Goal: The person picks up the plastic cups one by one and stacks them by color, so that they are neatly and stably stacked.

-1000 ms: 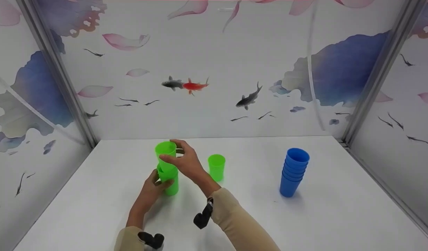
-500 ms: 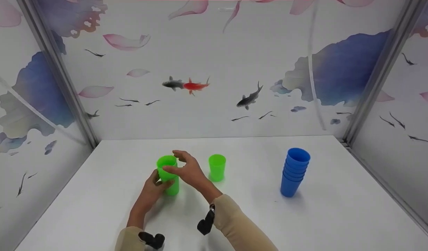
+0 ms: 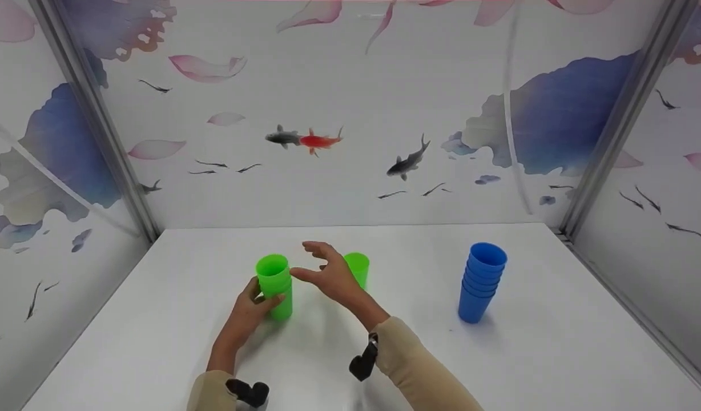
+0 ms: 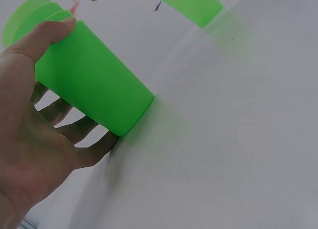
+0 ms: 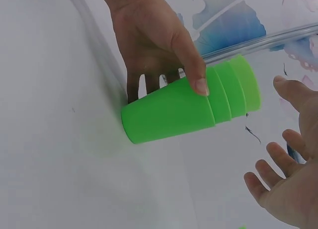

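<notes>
A stack of nested green cups (image 3: 279, 285) stands upright on the white table at the left. My left hand (image 3: 249, 314) grips it, thumb on the near side and fingers around the back, as the left wrist view shows with the green cups (image 4: 94, 75). Just right of the stack's rim hovers my right hand (image 3: 336, 277), its fingers spread and holding nothing. In the right wrist view that right hand (image 5: 293, 154) is apart from the cups. A single green cup (image 3: 359, 268) stands behind the right hand, partly hidden by it.
A stack of several nested blue cups (image 3: 480, 282) stands on the right of the white table (image 3: 527, 365). Printed panels (image 3: 350, 188) with fish and petals close off the back and both sides.
The right hand lowered a green cup into the stack, let go of it and drew away to the right. The left hand kept its grip on the stack.
</notes>
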`<state>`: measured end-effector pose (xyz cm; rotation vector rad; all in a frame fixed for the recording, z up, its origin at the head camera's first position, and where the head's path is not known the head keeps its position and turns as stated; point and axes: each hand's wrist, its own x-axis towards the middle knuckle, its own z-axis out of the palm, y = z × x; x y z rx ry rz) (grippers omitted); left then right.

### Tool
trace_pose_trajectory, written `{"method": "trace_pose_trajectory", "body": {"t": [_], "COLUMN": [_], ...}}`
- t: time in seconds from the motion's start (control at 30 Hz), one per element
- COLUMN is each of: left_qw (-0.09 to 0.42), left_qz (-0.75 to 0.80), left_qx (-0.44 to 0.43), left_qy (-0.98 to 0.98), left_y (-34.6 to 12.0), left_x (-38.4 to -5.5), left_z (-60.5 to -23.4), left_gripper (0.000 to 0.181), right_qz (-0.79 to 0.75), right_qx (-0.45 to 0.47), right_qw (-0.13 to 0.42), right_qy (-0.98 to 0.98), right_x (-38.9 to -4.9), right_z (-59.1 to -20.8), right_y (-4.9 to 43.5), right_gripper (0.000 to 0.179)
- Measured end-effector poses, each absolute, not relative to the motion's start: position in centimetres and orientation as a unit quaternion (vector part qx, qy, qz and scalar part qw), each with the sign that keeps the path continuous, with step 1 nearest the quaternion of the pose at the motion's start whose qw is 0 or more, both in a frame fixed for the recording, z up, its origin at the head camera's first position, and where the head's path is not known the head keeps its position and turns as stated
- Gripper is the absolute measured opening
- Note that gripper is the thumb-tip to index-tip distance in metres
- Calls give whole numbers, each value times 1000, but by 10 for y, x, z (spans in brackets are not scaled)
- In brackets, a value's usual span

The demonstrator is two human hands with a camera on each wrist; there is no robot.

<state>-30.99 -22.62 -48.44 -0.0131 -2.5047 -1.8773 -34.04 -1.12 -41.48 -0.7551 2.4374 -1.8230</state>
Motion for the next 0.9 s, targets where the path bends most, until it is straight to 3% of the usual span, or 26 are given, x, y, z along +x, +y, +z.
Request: {"method": "trace_pose_trajectory", "body": {"t": [0.63, 0.9], "left_qw": [18, 14], "left_qz": [-614, -618], "left_qx": [-25, -24], "left_qy": [-789, -786], "left_y": [-228, -227], "left_x": [-310, -309], "left_z": [-490, -487], "left_gripper": [79, 79], "right_qz": [-544, -535], "right_qx": [-213, -174], "right_qw": [-97, -102], "right_qy": [806, 821], "right_x": [-345, -351], "right_z": [-431, -441], "right_y": [55, 72], "right_gripper": [63, 68]}}
